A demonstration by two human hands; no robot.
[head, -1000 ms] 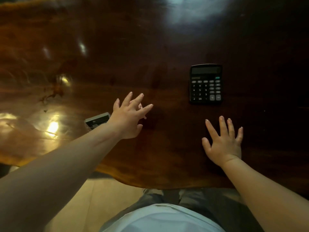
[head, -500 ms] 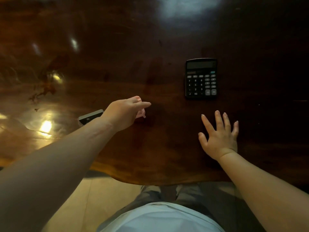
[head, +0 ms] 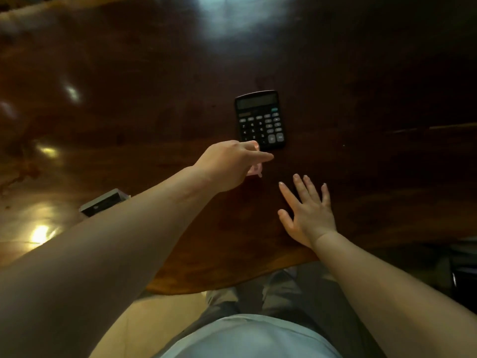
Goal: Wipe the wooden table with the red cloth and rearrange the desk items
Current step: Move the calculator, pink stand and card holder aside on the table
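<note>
A black calculator [head: 260, 120] lies face up on the dark wooden table [head: 154, 86], near the middle. My left hand [head: 229, 164] reaches across to its near left corner, fingers stretched forward and touching or almost touching the calculator's edge; it holds nothing. My right hand [head: 308, 211] rests flat on the table with fingers spread, just below and right of the calculator. No red cloth is in view.
A small grey and black box-like item [head: 103, 202] lies on the table at the left, partly hidden behind my left forearm. The table's curved front edge [head: 206, 288] runs just above my lap. A dark object [head: 464, 267] sits off the table at the right.
My left hand has moved right and forward from the table's middle left up to the calculator's near left corner. The right hand stays flat on the table.
</note>
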